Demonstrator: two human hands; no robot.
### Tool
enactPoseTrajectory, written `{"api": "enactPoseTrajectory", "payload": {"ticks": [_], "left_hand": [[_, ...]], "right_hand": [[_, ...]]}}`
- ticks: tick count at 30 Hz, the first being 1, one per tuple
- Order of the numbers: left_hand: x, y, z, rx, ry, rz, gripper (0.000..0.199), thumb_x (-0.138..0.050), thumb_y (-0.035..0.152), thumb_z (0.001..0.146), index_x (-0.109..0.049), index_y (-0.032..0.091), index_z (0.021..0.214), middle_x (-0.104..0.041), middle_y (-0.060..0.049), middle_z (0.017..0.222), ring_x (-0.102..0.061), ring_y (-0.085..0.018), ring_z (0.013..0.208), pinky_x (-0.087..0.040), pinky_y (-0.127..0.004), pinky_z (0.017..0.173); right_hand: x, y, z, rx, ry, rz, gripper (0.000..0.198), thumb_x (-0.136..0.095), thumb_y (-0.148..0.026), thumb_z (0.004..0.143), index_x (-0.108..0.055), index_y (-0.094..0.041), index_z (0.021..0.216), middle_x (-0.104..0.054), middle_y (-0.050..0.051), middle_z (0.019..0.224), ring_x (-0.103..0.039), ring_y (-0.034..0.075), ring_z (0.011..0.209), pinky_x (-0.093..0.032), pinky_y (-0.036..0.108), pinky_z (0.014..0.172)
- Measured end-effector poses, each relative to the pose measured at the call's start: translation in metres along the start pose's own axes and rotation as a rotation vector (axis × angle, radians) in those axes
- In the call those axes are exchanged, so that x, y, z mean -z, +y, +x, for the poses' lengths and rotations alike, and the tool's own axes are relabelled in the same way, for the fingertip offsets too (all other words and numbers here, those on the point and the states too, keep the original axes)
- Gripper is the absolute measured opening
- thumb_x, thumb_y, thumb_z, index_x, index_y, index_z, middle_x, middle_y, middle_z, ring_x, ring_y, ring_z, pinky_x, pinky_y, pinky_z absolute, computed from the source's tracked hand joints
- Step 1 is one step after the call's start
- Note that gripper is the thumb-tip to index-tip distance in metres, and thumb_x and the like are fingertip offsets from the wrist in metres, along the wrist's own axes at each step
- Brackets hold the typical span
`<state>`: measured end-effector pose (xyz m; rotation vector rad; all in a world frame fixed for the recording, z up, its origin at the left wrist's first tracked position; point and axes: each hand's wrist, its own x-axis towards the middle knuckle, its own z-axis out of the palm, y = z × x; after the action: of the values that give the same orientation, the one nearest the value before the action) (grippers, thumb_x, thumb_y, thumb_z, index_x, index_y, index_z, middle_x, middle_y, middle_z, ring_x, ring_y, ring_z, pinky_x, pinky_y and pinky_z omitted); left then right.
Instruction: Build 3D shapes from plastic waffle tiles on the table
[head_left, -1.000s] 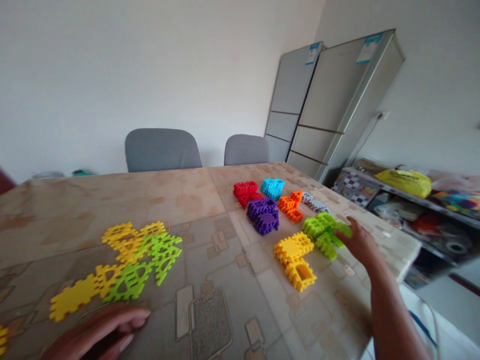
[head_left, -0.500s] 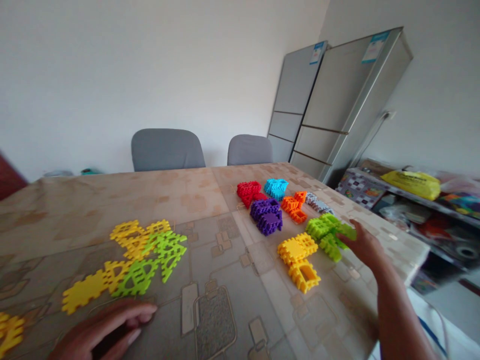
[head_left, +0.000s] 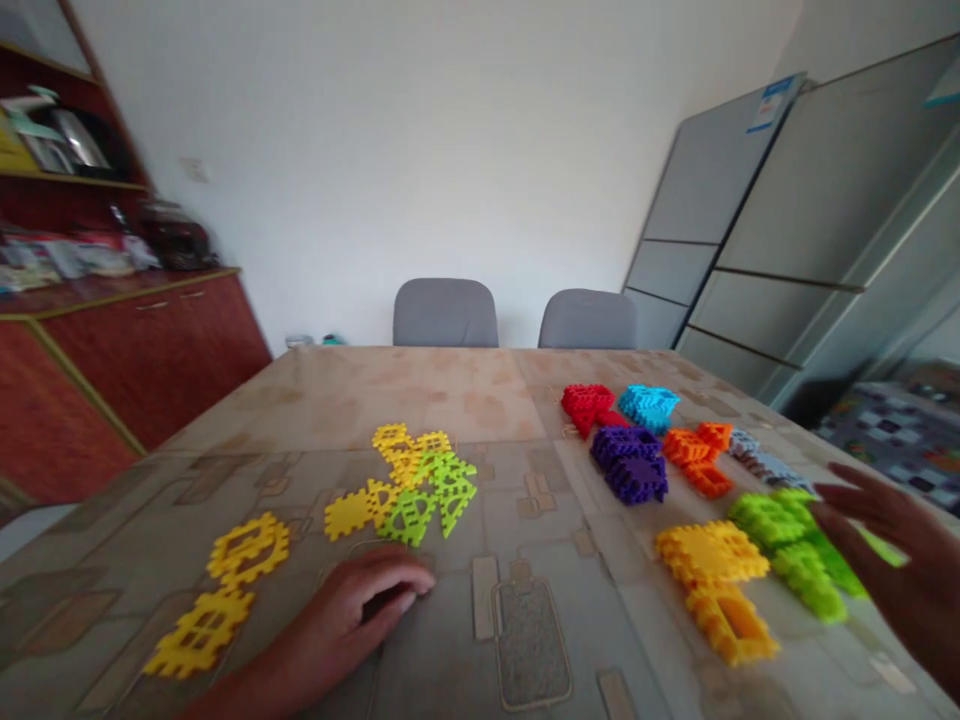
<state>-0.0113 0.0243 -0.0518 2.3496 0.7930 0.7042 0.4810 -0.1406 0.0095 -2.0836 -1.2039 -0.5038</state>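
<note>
My left hand [head_left: 360, 605] rests on the table, loosely curved with a gap between thumb and fingers, and nothing shows in it. Just beyond it lie a flat yellow building piece [head_left: 349, 513] and flat green building pieces [head_left: 409, 517], joined or overlapping with more yellow ones. To its left are other yellow pieces [head_left: 201, 632]. At the right edge, my right hand [head_left: 892, 560] is over the stacked green building pieces [head_left: 772, 520]. A bright green piece [head_left: 883, 546] shows between its thumb and fingers; the hand is partly blurred.
Stacks of yellow [head_left: 712, 555], purple [head_left: 630, 465], orange [head_left: 701, 460], red [head_left: 587, 400], blue [head_left: 649, 405] and grey pieces [head_left: 769, 462] stand on the table's right side. Two grey chairs [head_left: 445, 312] are at the far edge. A fridge [head_left: 705, 190] stands behind right, a cabinet [head_left: 150, 350] left.
The view has swung left, bringing the cabinet and more yellow pieces into sight. My right hand stays by the green stack. The left hand's thumb and fingertips appear closer together.
</note>
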Motion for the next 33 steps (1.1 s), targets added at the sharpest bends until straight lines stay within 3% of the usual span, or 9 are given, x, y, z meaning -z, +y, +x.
{"api": "enactPoseTrajectory", "payload": {"ticks": [2,5,9,11,17,21,25,29,33], "left_hand": [[0.002,-0.002,0.001,-0.020,0.054,0.032,0.024,-0.048,0.020,0.094,-0.071,0.026,0.093,-0.074,0.000,0.087,-0.070,-0.015,0.082,-0.055,-0.023,0.076],[0.004,-0.007,0.001,-0.045,0.128,0.127,0.026,-0.045,0.017,0.093,-0.070,0.025,0.094,-0.074,-0.001,0.090,-0.070,-0.016,0.086,-0.055,-0.025,0.078],[0.000,-0.015,-0.002,-0.046,0.147,0.204,0.031,-0.047,0.015,0.092,-0.067,0.026,0.113,-0.072,-0.005,0.116,-0.066,-0.021,0.109,-0.053,-0.036,0.097],[-0.003,-0.018,-0.004,-0.044,0.152,0.231,0.036,-0.049,0.016,0.092,-0.064,0.025,0.124,-0.068,-0.007,0.126,-0.061,-0.025,0.119,-0.048,-0.042,0.106],[-0.002,-0.014,-0.001,-0.060,0.125,0.268,0.039,-0.053,0.013,0.088,-0.063,0.026,0.124,-0.069,-0.007,0.124,-0.061,-0.027,0.117,-0.038,-0.053,0.113],[0.001,-0.005,0.000,-0.109,0.048,0.254,0.025,-0.052,0.016,0.093,-0.065,0.024,0.113,-0.071,-0.006,0.110,-0.063,-0.024,0.104,-0.049,-0.040,0.100],[0.000,0.000,-0.002,-0.166,-0.009,0.238,0.022,-0.047,0.019,0.099,-0.068,0.024,0.100,-0.072,-0.003,0.092,-0.064,-0.022,0.091,-0.051,-0.034,0.089],[0.002,-0.007,-0.002,-0.114,0.140,0.168,0.024,-0.047,0.020,0.098,-0.069,0.027,0.105,-0.073,-0.002,0.096,-0.067,-0.019,0.093,-0.052,-0.029,0.085],[0.010,-0.024,0.001,0.024,0.264,0.168,0.029,-0.045,0.021,0.096,-0.067,0.025,0.115,-0.072,-0.005,0.112,-0.066,-0.020,0.106,-0.052,-0.032,0.095]], "right_hand": [[-0.006,-0.064,-0.014,0.119,-0.100,0.168,0.042,-0.052,-0.063,0.085,-0.065,-0.037,0.115,-0.073,0.011,0.115,-0.070,0.037,0.098,-0.059,0.053,0.077],[-0.028,-0.151,-0.044,0.366,-0.434,0.391,0.037,-0.053,-0.044,0.091,-0.064,-0.029,0.123,-0.074,0.009,0.114,-0.071,0.030,0.103,-0.060,0.047,0.087],[-0.066,-0.216,-0.073,0.593,-0.866,0.450,0.052,-0.053,-0.024,0.089,-0.053,-0.018,0.141,-0.056,0.014,0.144,-0.055,0.027,0.130,-0.049,0.043,0.108],[-0.087,-0.234,-0.074,0.647,-0.932,0.446,0.059,-0.052,-0.018,0.088,-0.046,-0.012,0.146,-0.048,0.017,0.150,-0.046,0.027,0.139,-0.040,0.044,0.115],[-0.157,-0.282,-0.045,0.608,-0.848,0.366,0.062,-0.058,-0.021,0.089,-0.040,-0.006,0.147,-0.040,0.023,0.153,-0.035,0.031,0.144,-0.031,0.047,0.118],[-0.181,-0.301,-0.042,0.637,-0.847,0.367,0.059,-0.065,-0.026,0.087,-0.048,-0.013,0.142,-0.043,0.022,0.150,-0.040,0.035,0.139,-0.035,0.054,0.112],[-0.170,-0.294,-0.054,0.711,-0.879,0.398,0.051,-0.068,-0.023,0.084,-0.055,-0.018,0.133,-0.049,0.017,0.144,-0.044,0.031,0.134,-0.036,0.049,0.111],[-0.144,-0.275,-0.059,0.785,-0.950,0.545,0.051,-0.068,-0.017,0.081,-0.056,-0.019,0.130,-0.054,0.012,0.138,-0.047,0.025,0.130,-0.037,0.041,0.112],[-0.133,-0.261,-0.053,0.699,-0.965,0.705,0.042,-0.061,-0.020,0.088,-0.055,-0.023,0.129,-0.061,0.009,0.124,-0.059,0.022,0.115,-0.047,0.037,0.101]]}}
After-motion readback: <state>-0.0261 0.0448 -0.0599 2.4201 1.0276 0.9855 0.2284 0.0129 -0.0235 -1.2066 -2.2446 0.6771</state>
